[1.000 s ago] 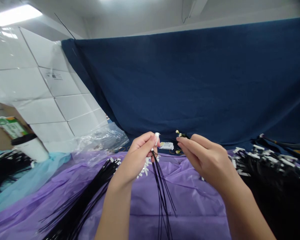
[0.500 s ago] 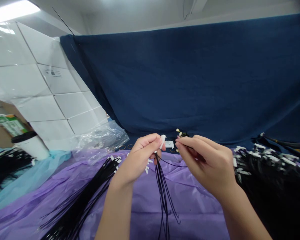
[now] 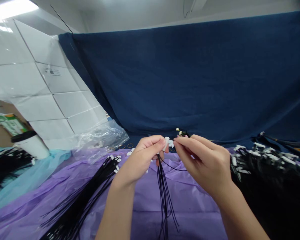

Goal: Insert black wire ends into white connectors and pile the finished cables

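My left hand [image 3: 145, 156] pinches a small white connector [image 3: 166, 143] at the centre, with several thin black wires [image 3: 162, 186] hanging below its fingers. One wire curves across toward my right hand [image 3: 205, 160], whose fingertips are pressed together just right of the connector. Whatever those fingertips grip is too small to make out. Small cream-coloured pieces on dark wires [image 3: 180, 132] show just above my right fingertips. A second white piece [image 3: 171, 143] lies between the two hands.
Purple sheeting [image 3: 190, 206] covers the table. Black wire bundles with white ends lie left [image 3: 90, 193] and right [image 3: 270, 180]. A white cup with a black lid [image 3: 33, 146] is far left, near wrapped white boxes [image 3: 45, 106]. Behind hangs a blue cloth [image 3: 190, 76].
My left hand has shifted slightly right with the connector and wires, and my right hand slightly left. The gap between them is narrower.
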Motion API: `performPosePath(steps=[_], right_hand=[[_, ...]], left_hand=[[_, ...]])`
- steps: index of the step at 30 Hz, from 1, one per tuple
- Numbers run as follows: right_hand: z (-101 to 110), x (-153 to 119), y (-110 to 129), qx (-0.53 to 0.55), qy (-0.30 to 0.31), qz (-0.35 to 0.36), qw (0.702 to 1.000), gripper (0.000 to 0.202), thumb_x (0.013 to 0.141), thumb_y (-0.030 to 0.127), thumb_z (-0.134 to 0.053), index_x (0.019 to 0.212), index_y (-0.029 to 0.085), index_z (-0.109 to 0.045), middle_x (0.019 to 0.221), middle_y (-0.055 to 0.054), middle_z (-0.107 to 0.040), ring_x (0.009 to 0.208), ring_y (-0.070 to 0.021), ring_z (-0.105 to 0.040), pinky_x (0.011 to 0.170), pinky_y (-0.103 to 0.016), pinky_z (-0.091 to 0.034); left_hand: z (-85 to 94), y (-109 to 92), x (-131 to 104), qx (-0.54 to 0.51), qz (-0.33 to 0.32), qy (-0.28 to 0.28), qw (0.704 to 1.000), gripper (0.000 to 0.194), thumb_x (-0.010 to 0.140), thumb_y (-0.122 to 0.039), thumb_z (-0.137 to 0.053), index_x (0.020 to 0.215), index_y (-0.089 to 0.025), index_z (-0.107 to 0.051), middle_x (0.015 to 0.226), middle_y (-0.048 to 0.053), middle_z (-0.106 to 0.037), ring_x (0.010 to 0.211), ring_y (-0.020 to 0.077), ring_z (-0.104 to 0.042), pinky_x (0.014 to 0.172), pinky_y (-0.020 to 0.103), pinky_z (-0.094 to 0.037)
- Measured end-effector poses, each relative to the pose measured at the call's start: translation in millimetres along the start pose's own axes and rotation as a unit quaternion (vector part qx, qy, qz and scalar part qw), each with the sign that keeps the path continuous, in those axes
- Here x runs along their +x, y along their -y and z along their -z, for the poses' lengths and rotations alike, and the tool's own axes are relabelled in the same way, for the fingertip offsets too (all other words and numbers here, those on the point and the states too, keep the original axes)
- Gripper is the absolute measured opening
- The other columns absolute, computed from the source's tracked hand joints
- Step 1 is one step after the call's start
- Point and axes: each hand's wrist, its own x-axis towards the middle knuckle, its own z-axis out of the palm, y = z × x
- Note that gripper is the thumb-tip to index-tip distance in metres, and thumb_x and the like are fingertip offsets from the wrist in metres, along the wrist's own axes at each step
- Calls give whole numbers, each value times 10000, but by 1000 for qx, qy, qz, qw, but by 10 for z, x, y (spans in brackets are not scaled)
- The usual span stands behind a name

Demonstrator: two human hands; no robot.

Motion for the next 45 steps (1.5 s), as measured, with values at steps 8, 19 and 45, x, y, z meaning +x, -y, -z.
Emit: performPosePath(steps=[8,19,45], right_hand=[[-32,4,-19,-23,16,-24,999,132,888,157,-584,823,190,-694,585,20,-546,496,-86,-438,533,-236,-362],[76,38,66,76,157,-114,978,77,880,176,-594,837,223,-637,804,11,-631,681,-124,-572,612,-257,-429],[-63,35,85,239,260,-235,906,168,912,121,-456,766,184,-508,725,24,-557,632,-93,-470,570,-235,-336]], left_hand=[[-30,2,35,23,9,-24,999,330,903,-395,-508,664,-168,-529,593,-19,-439,577,102,-413,568,235,-340],[-58,58,73,11,41,-161,986,299,858,-426,-570,727,-158,-547,560,-38,-446,500,85,-471,519,212,-390],[-104,88,78,18,30,-108,994,285,885,-384,-542,713,-160,-508,592,-44,-437,531,77,-501,540,202,-398]])
